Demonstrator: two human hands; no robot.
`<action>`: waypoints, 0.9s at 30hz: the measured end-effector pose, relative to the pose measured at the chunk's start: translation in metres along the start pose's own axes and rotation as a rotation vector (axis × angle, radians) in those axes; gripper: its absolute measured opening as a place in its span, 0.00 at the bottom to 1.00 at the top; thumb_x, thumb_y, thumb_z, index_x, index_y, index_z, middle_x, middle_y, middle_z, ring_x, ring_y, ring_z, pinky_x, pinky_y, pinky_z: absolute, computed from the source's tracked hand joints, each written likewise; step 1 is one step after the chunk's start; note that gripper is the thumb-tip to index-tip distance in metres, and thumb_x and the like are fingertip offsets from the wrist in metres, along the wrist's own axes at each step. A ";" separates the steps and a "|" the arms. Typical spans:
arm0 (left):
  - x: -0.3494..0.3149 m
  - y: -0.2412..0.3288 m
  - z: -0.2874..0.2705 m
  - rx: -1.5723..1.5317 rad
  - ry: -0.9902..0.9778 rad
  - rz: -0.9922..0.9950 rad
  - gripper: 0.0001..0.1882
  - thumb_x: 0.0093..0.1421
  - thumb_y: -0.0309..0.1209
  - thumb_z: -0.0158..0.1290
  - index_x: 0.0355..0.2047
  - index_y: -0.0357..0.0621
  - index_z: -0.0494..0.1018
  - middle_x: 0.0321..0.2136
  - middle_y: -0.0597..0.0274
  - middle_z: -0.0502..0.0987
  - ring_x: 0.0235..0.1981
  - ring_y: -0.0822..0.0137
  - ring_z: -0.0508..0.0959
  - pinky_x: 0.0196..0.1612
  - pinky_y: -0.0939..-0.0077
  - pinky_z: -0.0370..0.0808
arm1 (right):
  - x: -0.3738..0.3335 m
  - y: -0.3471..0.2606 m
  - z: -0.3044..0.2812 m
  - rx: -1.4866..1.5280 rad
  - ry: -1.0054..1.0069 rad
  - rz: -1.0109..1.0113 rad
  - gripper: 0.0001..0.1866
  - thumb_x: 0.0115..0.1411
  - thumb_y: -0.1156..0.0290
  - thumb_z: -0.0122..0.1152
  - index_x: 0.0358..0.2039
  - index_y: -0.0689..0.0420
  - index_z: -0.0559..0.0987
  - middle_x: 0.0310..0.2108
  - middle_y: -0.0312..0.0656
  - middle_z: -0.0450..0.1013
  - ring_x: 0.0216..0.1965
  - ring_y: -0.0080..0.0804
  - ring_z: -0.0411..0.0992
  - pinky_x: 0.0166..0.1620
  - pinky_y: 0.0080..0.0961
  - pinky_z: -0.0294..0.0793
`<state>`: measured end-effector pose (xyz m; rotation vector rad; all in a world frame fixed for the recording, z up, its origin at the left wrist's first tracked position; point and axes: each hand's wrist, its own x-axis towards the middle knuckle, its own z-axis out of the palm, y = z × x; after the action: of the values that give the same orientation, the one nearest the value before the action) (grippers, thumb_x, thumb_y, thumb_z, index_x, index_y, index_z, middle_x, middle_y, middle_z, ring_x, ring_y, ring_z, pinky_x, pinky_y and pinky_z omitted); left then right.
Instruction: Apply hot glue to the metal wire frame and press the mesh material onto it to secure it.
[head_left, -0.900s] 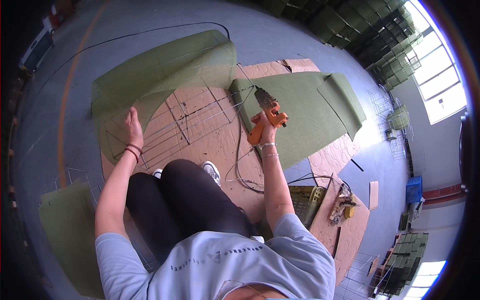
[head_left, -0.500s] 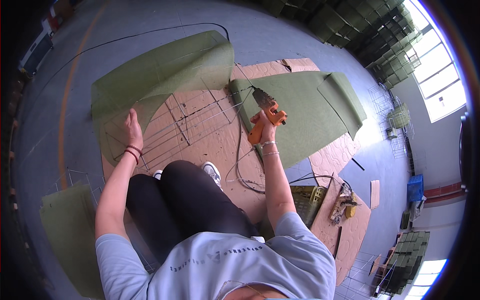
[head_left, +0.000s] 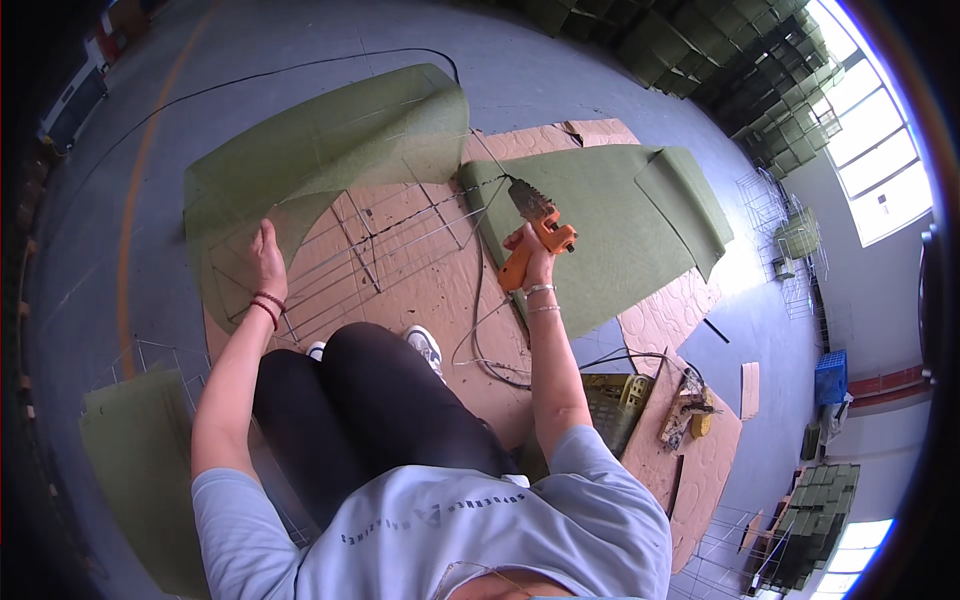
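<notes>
My right hand (head_left: 538, 262) is closed round the grip of an orange glue gun (head_left: 545, 228). Its dark, crusted nozzle points away from me, with the tip at the right end of a wire frame (head_left: 372, 236). Dark blobs dot one of the frame's wires. My left hand (head_left: 268, 262) is held up with its fingers stretched out, against or close to the green mesh sheet (head_left: 330, 130) at the frame's left; whether it touches cannot be made out. That sheet curves up over the frame's far side. Another green sheet (head_left: 590, 210) lies to the right, its far end folded over.
Cardboard (head_left: 440, 290) covers the floor under the frame. A black cable (head_left: 480, 335) runs past my right forearm. Beside it stand a yellowish crate (head_left: 640, 392) and a glue-smeared block (head_left: 685, 408). More green sheets (head_left: 140, 470) lean at my left. Green boxes (head_left: 700, 50) are stacked far right.
Almost everything is as before. The glue gun and its tip have shifted very slightly nearer to me; my left hand stays in place.
</notes>
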<state>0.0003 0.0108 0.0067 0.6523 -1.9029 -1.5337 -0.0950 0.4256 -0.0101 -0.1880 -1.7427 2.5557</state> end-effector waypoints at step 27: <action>0.006 -0.010 0.000 -0.041 -0.081 0.050 0.33 0.61 0.48 0.37 0.53 0.25 0.57 0.55 0.44 0.58 0.55 0.57 0.61 0.58 0.70 0.53 | -0.243 -0.124 -0.269 0.085 0.860 -0.328 0.17 0.51 0.58 0.61 0.37 0.55 0.71 0.28 0.35 0.71 0.26 0.24 0.70 0.31 0.22 0.73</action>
<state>-0.0035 0.0048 -0.0020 0.5278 -1.9271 -1.5849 0.1754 0.6943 0.0265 -0.7809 -1.1977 1.8660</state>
